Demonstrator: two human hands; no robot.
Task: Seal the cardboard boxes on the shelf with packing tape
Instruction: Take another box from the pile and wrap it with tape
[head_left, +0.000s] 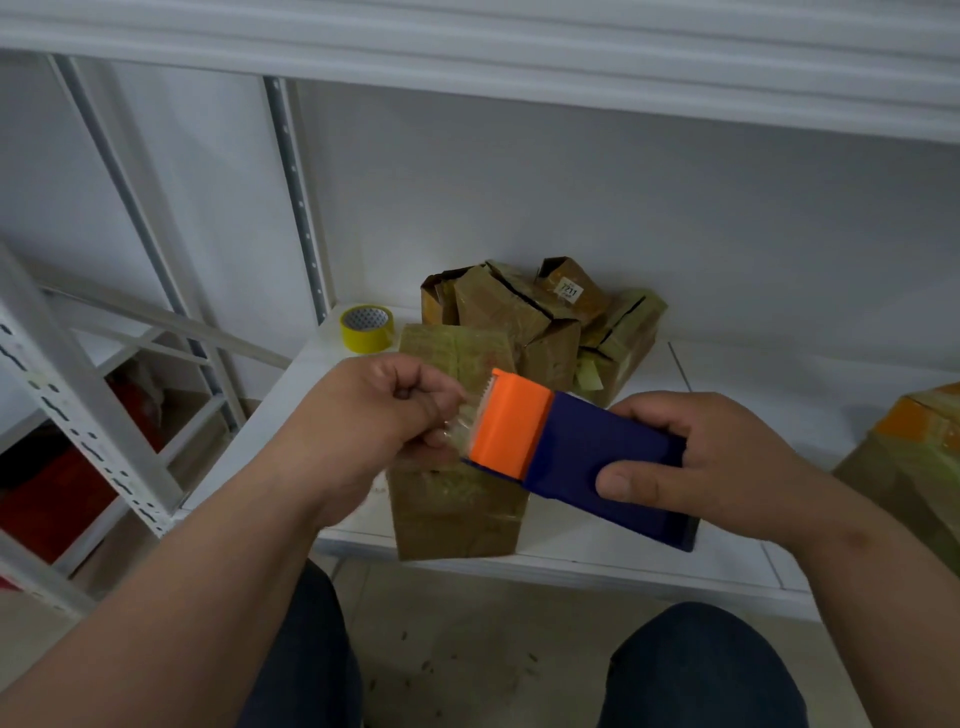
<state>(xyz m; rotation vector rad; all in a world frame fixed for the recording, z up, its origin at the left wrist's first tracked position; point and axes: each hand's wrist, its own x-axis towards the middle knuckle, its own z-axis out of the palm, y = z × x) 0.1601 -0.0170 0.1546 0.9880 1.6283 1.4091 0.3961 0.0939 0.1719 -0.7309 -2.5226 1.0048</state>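
A white sticker on one box at the back reads "7211"; smaller print under it is too small to make out. That box sits in a pile of crumpled, tape-wrapped cardboard boxes against the wall, well back on the white shelf. A taller box stands at the shelf's front edge, its top partly hidden by the hands. Another box is cut off at the right. The right hand holds the dispenser, a blue plastic body with an orange serrated head, its grip wrapped round the blue end. The left hand pinches clear tape at the head; the film is hard to see. A yellow roll lies near the pile's left.
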